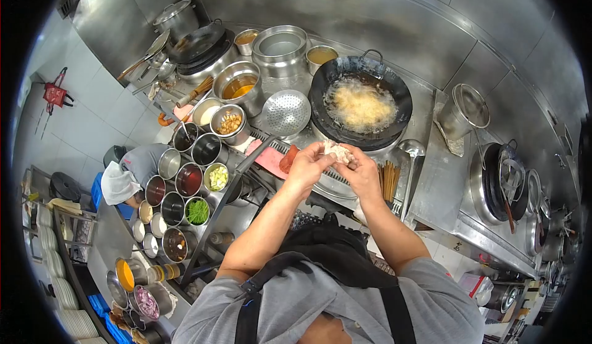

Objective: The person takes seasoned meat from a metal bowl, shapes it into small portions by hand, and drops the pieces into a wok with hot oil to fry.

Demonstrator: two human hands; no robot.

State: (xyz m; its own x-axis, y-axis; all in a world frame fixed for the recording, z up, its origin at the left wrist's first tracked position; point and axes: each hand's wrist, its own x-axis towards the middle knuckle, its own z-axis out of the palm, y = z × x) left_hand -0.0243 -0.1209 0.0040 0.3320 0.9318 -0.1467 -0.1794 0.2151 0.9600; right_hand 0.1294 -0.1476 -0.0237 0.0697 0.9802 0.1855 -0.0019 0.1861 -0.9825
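Observation:
Between my two hands is a pale, crumbly-looking lump of food (338, 151); its exact kind I cannot make out. My left hand (306, 166) pinches it from the left with thumb and fingers. On the other side my right hand (362, 174) has its fingers closed on the same lump. Just beyond them sits a black wok (319, 88), where pale golden food (361, 106) bubbles in foaming oil. A reddish cloth-like thing (288, 159) lies close to my left hand.
Left of the wok rests a perforated strainer (286, 113). Metal pots hold amber liquid (239, 87), brown fried pieces (230, 122) and chopped greens (198, 211). A ladle (412, 148) and bundled wooden sticks (388, 180) lie right of my hands. Another person's grey sleeve (143, 159) shows at left.

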